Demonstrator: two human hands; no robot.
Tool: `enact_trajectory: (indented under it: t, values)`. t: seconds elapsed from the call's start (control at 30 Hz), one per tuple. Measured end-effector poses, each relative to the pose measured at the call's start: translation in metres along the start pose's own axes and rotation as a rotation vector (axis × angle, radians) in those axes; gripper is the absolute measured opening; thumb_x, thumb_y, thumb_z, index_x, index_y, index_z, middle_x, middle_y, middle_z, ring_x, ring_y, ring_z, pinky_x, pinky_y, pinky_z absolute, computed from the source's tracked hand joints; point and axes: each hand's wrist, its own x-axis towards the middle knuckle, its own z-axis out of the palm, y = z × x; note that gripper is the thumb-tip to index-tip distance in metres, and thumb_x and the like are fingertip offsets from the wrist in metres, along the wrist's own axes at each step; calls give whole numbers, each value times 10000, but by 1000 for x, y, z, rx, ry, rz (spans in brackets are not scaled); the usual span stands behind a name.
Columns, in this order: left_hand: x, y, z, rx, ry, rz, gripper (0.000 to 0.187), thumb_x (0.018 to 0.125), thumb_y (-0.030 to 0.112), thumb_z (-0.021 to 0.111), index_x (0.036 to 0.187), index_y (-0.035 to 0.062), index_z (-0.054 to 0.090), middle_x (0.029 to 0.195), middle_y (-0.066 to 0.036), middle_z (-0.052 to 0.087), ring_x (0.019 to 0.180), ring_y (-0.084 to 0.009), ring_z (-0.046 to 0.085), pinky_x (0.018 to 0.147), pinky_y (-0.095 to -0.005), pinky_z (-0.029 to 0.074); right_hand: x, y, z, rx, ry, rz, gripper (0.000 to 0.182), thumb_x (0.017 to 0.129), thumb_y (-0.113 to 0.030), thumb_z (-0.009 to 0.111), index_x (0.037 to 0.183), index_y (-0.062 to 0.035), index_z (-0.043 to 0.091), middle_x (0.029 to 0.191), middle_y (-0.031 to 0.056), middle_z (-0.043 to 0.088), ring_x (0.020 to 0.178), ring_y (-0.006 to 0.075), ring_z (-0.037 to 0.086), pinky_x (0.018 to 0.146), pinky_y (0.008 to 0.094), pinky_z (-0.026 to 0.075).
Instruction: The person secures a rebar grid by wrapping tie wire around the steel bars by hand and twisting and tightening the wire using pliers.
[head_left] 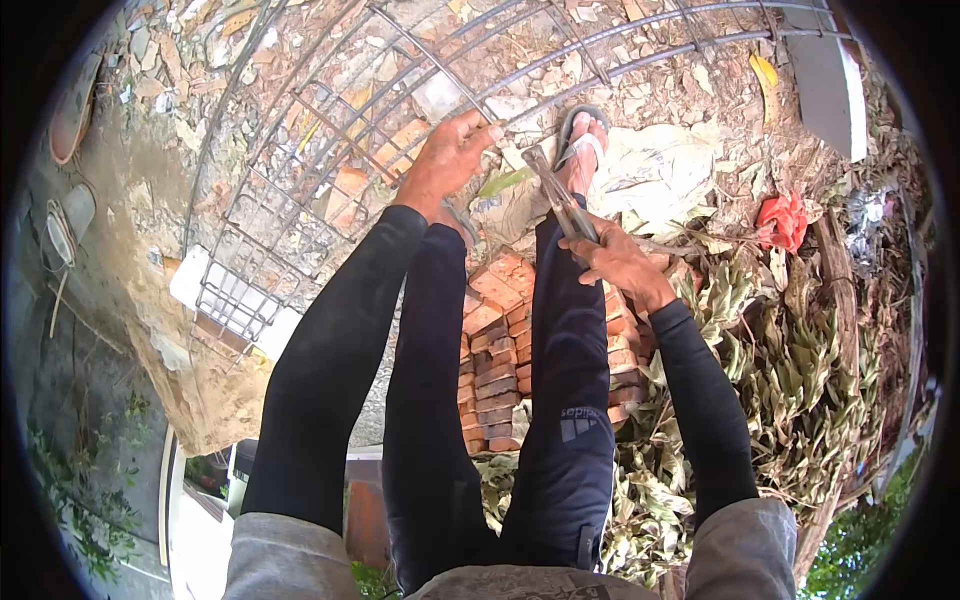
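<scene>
The wire mesh (pixel 433 62) should handle stiff and springy, best held by a bar, as the left hand (pixel 447 168) seems to pinch it, the right hand (pixel 617 262) gripping a metal tool (pixel 552 182).

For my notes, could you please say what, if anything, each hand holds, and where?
The right hand grips a metal tool by its nearer end; whether the left hand grips the mesh is unclear.

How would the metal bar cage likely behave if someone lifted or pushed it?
The metal bar cage would probably flex somewhat when lifted, since its bars look thin for their length. It is likely light for its bulk, being mostly open gaps. Pushed, it may snag, as its crosspieces sit over littered, uneven ground.
</scene>
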Motion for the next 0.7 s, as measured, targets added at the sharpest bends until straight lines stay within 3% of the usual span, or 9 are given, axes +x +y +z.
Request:
enact_trajectory:
  t: [0.37, 0.7]
  values:
    - [6, -11, 0, 17, 3, 2, 410, 1016, 466, 664, 1003, 57, 697, 719, -3, 568, 617, -107, 611, 550, -309, 489, 39, 4, -23, 162, -206, -107, 742, 955, -196, 630, 1649, -167, 370, 1132, 56, 576, 1020, 198, 600, 924, 384, 598]
    - [1, 0, 1, 23, 9, -37, 379, 1023, 446, 668, 1009, 69, 707, 708, 10, 560, 642, -95, 628, 505, -291, 491, 52, -6, -41, -170, -178, -164, 714, 966, -145, 597, 1647, -199, 388, 1057, 25, 595, 1025, 156, 608, 917, 291, 541]
